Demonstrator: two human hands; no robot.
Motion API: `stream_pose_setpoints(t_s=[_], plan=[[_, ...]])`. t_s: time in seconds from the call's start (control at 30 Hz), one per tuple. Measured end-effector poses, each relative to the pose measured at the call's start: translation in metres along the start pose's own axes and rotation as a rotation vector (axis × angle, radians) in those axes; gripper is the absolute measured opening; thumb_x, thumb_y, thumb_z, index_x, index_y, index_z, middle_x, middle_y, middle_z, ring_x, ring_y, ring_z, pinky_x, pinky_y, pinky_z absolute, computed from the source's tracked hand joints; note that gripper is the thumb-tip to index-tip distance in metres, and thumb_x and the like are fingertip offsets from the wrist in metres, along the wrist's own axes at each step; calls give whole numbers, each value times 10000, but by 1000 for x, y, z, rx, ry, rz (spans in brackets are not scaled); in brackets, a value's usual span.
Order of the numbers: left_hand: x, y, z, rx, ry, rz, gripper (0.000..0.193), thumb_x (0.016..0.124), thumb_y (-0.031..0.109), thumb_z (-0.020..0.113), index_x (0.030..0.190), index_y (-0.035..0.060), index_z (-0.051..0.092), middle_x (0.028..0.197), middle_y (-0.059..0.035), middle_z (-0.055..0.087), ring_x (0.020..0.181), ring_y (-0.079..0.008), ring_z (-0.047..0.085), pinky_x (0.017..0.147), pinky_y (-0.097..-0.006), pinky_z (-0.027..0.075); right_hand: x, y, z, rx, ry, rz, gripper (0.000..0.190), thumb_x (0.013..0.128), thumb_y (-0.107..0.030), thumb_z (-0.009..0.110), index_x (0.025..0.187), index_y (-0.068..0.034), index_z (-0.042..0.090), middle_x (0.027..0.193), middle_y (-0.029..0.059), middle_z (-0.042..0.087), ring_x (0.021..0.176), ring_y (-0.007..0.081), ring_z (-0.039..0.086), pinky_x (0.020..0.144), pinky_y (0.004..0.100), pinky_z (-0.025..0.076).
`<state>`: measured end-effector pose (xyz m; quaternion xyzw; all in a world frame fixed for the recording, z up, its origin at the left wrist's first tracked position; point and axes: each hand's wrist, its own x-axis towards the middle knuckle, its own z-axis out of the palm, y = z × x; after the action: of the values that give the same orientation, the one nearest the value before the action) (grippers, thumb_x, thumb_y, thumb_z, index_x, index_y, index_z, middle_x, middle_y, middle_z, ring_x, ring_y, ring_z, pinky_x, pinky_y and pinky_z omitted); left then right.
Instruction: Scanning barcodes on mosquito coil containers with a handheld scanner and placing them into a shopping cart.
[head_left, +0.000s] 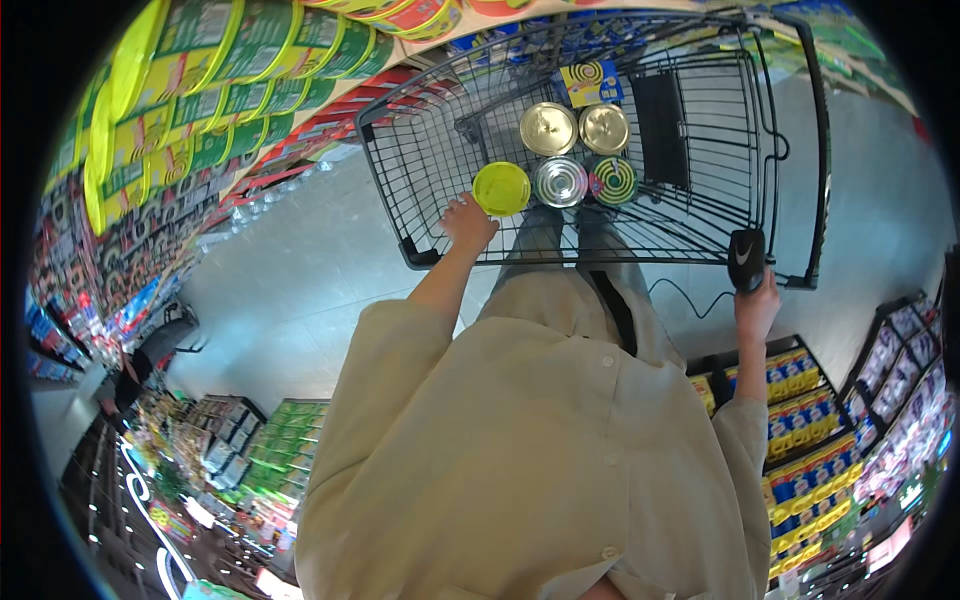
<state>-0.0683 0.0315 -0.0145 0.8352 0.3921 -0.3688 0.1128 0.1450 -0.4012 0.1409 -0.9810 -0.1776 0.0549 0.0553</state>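
Observation:
My left hand (468, 223) is at the near side of a black wire shopping cart (409, 251), its fingers and thumb around the left edge of a round tub with a yellow-green lid (502, 189). Right of that tub are a silver-topped can (561, 181) and a round container with a green spiral top (614, 181). Two gold-topped cans (548, 128) stand behind them, and a yellow and blue box with a spiral picture (592, 82) lies farther back. My right hand (756, 300) grips a black handheld device (747, 260) by the cart's right end; a thin cord runs near it.
Shelves with stacked green and yellow tubs (247, 45) rise at the upper left. Racks of yellow and blue packs (802, 427) stand at the lower right. A person in dark clothes (142, 360) is far off at the left. Grey tiled floor (300, 270) shows beside the cart.

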Motion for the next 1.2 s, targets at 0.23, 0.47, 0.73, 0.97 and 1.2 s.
stream_pose_setpoints(t_s=[0.23, 0.47, 0.73, 0.97, 1.2], plan=[[44, 45, 8, -102, -106, -59, 1215, 608, 416, 850, 1488, 183, 45, 1475, -252, 111, 1294, -497, 273, 897, -699, 371, -2, -11, -3, -31, -13, 93, 396, 676, 28, 612, 1058, -40, 537, 947, 184, 612, 779, 441, 603, 641, 499, 496], [74, 64, 38, -102, -121, -66, 1267, 577, 437, 869, 1495, 289, 8, 1508, -241, 4, 1348, -533, 135, 899, -736, 354, 3, -16, 1, -3, 9, 107, 370, 662, 30, 641, 1016, -14, 543, 903, 191, 600, 769, 435, 597, 640, 480, 493], [94, 82, 58, -58, -107, -138, 1307, 570, 461, 866, 1507, 287, -29, 1527, -222, -1, 1355, -530, 103, 919, -718, 343, 6, -24, -3, -2, 16, 129, 373, 651, 52, 649, 1001, -13, 535, 866, 183, 588, 770, 432, 596, 643, 471, 490], [95, 58, 37, -154, -64, -43, 1188, 528, 432, 863, 1453, 237, 144, 1461, -205, 136, 1315, -495, 187, 904, -686, 374, 0, -19, -2, 9, -38, 243, 386, 680, 30, 635, 1057, -7, 564, 927, 212, 615, 838, 442, 597, 687, 464, 500], [88, 2, 6, -352, 38, 192, 1239, 490, 431, 872, 1457, 177, 141, 1405, -220, 174, 1273, -473, 217, 972, -666, 315, 7, -26, -1, 0, 49, 177, 261, 682, 25, 606, 922, -44, 532, 839, 174, 602, 757, 420, 608, 630, 481, 499]])
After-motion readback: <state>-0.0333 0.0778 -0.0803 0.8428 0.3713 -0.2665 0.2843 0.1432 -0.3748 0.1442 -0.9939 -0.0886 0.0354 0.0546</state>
